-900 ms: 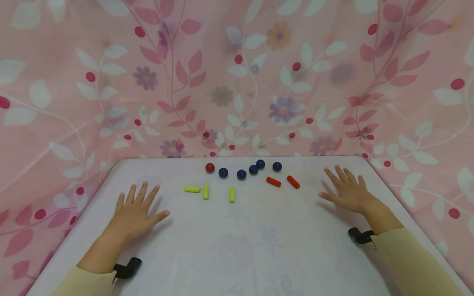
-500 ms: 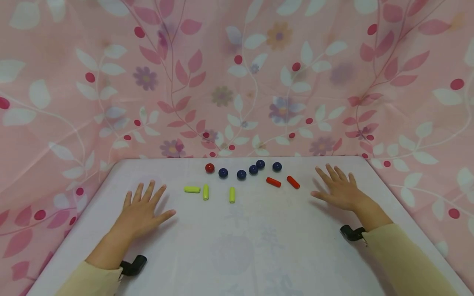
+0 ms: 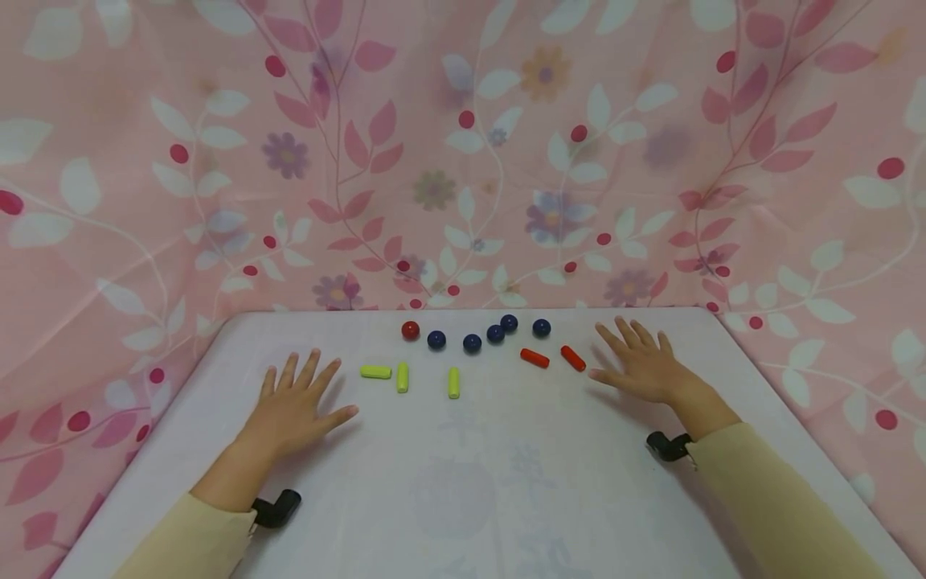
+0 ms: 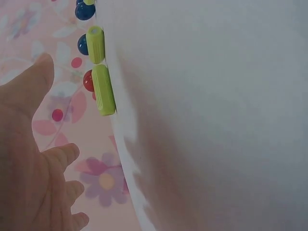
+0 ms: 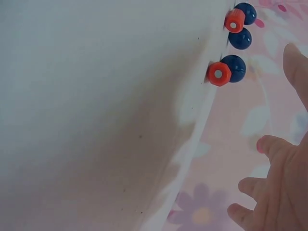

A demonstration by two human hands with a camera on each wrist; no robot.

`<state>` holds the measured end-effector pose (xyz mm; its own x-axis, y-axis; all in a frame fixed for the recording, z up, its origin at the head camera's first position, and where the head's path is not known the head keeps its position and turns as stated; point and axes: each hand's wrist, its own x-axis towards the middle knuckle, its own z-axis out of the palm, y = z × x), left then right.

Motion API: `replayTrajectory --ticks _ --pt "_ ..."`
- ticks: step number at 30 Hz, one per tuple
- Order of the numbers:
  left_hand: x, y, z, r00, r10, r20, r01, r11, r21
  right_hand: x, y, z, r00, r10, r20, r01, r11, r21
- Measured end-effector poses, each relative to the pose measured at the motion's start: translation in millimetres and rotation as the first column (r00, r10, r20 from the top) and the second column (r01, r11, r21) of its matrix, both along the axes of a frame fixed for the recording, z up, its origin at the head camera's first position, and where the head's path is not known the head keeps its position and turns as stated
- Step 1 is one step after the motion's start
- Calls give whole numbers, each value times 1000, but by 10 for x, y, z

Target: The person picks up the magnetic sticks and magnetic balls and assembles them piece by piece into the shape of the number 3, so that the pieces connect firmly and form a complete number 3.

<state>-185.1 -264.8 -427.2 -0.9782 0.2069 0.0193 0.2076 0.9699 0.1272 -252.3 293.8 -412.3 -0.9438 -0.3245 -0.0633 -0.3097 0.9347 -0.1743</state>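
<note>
Nothing appears to be in hand at this moment, so the work looks either barely begun or at a pause. The left hand (image 3: 289, 414) is held above the surface (image 3: 463, 482), its grip spread with thumb and fingers well apart, nearest the leftmost of three green sticks (image 3: 375, 372). The right hand (image 3: 645, 366) is likewise raised, its grip spread, near the right-hand one of two red sticks (image 3: 573, 358). Neither touches a piece.

All the pieces lie loose: one red ball (image 3: 410, 330) and five blue balls (image 3: 472, 344) in an uneven row toward the far edge, with the sticks just nearer. Two of the blue balls sit close together, perhaps touching. Nothing is stacked or joined as far as I can tell, so any handling seems left to do.

The surface is white, with faint bluish marks across its middle. Pink flowered cloth (image 3: 434, 161) hangs behind it and along both sides. Pale sleeves (image 3: 195, 531) cover the forearms, and a small black device (image 3: 278, 508) shows at each wrist.
</note>
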Motion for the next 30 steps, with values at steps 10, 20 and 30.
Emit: replayTrajectory --ticks 10,20,30 --pt "-145 81 -17 1000 -18 22 18 1000 3 -143 -186 -8 1000 31 5 -31 1000 -5" --pt "-316 213 5 996 -62 71 57 996 64 -345 -361 -44 998 67 1 -67 998 -12" --pt "-429 229 -60 993 -81 82 71 991 116 -467 -511 -57 996 89 29 -88 996 -22"
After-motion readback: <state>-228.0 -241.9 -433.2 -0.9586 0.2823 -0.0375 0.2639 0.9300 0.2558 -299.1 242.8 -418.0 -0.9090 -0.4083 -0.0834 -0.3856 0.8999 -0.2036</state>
